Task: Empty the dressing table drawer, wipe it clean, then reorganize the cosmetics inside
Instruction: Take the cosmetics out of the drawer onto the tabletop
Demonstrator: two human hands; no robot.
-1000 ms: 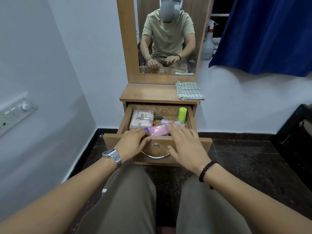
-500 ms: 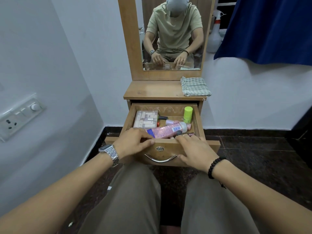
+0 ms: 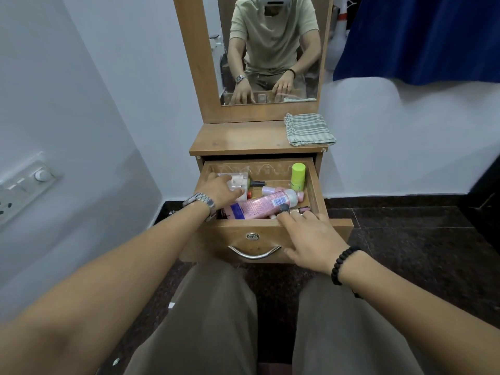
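The wooden drawer [image 3: 259, 230] of the dressing table stands pulled out in front of my knees. Inside lie a pink lotion bottle [image 3: 259, 204] on its side, an upright green tube [image 3: 298, 175] at the back right, a black-capped nail polish [image 3: 257, 183], a small lilac bottle [image 3: 269, 190] and a clear makeup case [image 3: 239, 182] at the back left. My left hand [image 3: 219, 190] reaches into the drawer with its fingers laid over the case; a grip does not show. My right hand [image 3: 311, 239] rests spread on the drawer's front right edge, holding nothing.
A folded checked cloth [image 3: 308, 129] lies on the right of the table top [image 3: 238, 139], below the mirror [image 3: 270, 50]. A wall with a switch board [image 3: 24, 188] is close on the left. A blue curtain [image 3: 419, 36] hangs at the upper right, over dark floor.
My left hand has left the drawer front and moved deeper in, onto the clear case. My right hand stays on the front edge. The camera has tilted lower.
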